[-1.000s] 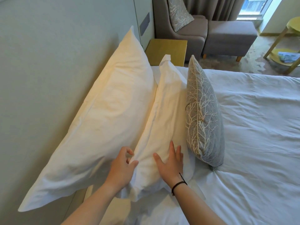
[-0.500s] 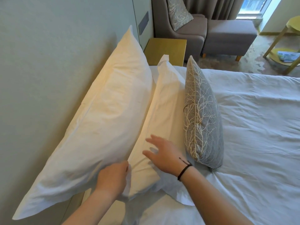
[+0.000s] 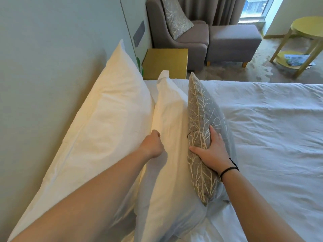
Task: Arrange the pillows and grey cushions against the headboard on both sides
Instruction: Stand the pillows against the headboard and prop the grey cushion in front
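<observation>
Pillows and one cushion are stacked on edge along the headboard [image 3: 52, 67] on this side of the bed [image 3: 271, 137]: the back pillow [image 3: 108, 119] leans on the headboard, the front pillow [image 3: 167, 130] stands just before it, and the grey cushion [image 3: 201, 119] is pressed upright against the front pillow.

A second ago the right hand [image 3: 212, 151] lay flat on the front pillow; it has since been shifted onto the grey cushion, whose lower edge is now clasped, thumb on the pillow side and fingers wrapped over the outer face. The left hand [image 3: 153, 145], which half a second ago held the near corner of the front pillow, has been pushed further up into the crease between the two pillows. Its fingers are curled, but whether fabric is pinched or merely pushed cannot be told, since the fingertips are hidden.

The change suggests that the pillows are taken as nearly settled and attention has been turned to seating the cushion. This side is judged close to finished; the other side of the bed is not shown. An armchair [image 3: 183, 37] with a matching cushion and a yellow bedside table [image 3: 166, 63] are seen beyond.
</observation>
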